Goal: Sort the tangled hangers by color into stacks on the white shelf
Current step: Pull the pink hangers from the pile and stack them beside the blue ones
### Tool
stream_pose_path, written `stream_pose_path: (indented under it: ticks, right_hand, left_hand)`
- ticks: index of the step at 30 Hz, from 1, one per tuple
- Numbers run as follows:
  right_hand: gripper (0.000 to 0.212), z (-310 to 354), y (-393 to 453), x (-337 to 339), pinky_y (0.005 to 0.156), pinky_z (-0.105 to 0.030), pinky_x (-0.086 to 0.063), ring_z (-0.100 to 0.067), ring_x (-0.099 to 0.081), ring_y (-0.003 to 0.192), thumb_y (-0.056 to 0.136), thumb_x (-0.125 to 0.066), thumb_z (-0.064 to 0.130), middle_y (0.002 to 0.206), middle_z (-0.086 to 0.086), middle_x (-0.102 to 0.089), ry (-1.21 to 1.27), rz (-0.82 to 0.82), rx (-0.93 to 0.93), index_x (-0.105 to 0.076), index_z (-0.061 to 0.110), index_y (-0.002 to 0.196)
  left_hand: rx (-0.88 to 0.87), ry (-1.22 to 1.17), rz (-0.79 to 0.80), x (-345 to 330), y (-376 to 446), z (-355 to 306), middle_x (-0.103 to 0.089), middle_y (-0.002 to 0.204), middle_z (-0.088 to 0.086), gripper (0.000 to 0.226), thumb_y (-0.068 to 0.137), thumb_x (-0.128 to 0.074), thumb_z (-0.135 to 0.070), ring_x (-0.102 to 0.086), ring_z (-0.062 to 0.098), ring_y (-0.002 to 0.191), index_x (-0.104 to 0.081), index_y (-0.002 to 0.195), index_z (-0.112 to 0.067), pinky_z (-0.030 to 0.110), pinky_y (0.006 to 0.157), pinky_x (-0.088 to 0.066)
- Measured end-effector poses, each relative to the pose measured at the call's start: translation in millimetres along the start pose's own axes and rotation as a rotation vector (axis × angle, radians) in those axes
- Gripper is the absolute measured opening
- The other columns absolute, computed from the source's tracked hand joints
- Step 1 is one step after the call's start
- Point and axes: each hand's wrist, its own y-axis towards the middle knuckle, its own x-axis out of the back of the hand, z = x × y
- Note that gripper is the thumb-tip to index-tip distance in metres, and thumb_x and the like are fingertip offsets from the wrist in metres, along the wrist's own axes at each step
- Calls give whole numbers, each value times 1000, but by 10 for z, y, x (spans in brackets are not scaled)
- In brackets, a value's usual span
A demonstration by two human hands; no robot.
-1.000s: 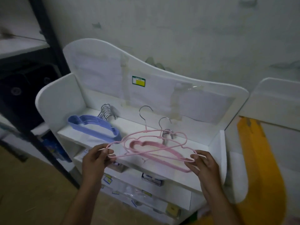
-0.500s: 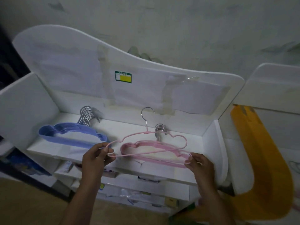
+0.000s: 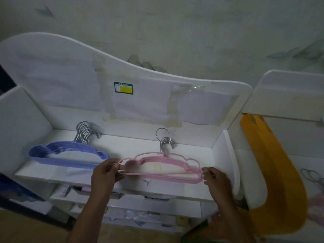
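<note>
head view, looking forward and down, near white shelf (image 3: pixel 122 144), somewhat dim

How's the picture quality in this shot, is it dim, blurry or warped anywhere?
Head view: dim and bluish overall. The right hand and the yellow slide are smeared by motion blur. The white shelf back panel bows from wide-angle distortion. The blue stack and the pink hanger read fairly clearly.

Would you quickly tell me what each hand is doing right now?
Left hand: pinching the pink hanger at its left end.
Right hand: fingers curled at its right end; grip unclear.
</note>
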Motion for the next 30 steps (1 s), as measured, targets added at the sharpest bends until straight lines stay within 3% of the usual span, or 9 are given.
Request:
stream_pose_path:
  ticks: [4, 11, 15, 19, 25, 28, 30]
  right_hand:
    - [16, -31, 0, 56, 81, -50, -57, -18, -69, 82, 95, -56, 20, 90, 1, -72, 67, -19, -36, -66, 30, 86]
    - [10, 6, 27, 69, 86, -44, -56, -17, -67, 91, 95, -57, 26, 99, 9, -70, -1, 21, -5, -64, 32, 101]
    - [19, 50, 35, 67, 86, -31, -51, -16, -65, 98, 95, -59, 23, 108, 7, -68, -67, 38, 2, -65, 25, 113]
    - [26, 117, 26, 15, 82, -22, -41, -11, -58, 98, 94, -60, 17, 110, 5, -65, -138, 75, 34, -63, 16, 120]
    - [15, 162, 44, -119, 64, -7, -38, -8, -62, 82, 91, -63, 12, 93, 8, -69, -311, 98, 138, -68, 21, 102]
    - [13, 179, 70, -151, 61, -7, -37, -6, -62, 75, 90, -66, 11, 89, 5, -71, -411, 43, 179, -72, 15, 100]
    - [15, 193, 81, -152, 63, -12, -44, -8, -65, 76, 89, -68, 13, 92, 3, -74, -489, 4, 203, -74, 15, 103]
  left_hand:
    - [24, 92, 53, -58, 111, 92, -67, 90, 29, 13, 92, -55, 6, -67, 36, 72, -67, 95, 1, 28, 58, -60]
    - [-7, 260, 50, -191, 224, 133, -69, 85, 20, 13, 90, -59, 7, -69, 31, 72, -69, 91, -2, 24, 52, -58]
    - [-153, 498, 15, -189, 244, 208, -72, 83, 5, 15, 88, -67, -7, -69, 24, 74, -70, 83, -22, 41, 68, -60]
    - [-350, 752, -42, -202, 201, 194, -63, 80, -4, 7, 84, -73, -13, -60, 14, 72, -74, 91, -15, 27, 72, -43]
    - [-425, 842, 28, -224, 290, 270, -62, 88, -2, 16, 84, -69, -8, -62, 15, 76, -72, 92, -21, 28, 66, -46]
    - [-424, 903, 63, -247, 332, 256, -64, 91, -2, 26, 78, -69, 0, -64, 17, 77, -71, 94, -20, 31, 65, -52]
    - [-409, 948, 62, -254, 361, 236, -65, 89, -3, 26, 75, -71, -1, -65, 17, 79, -72, 92, -21, 29, 66, -51]
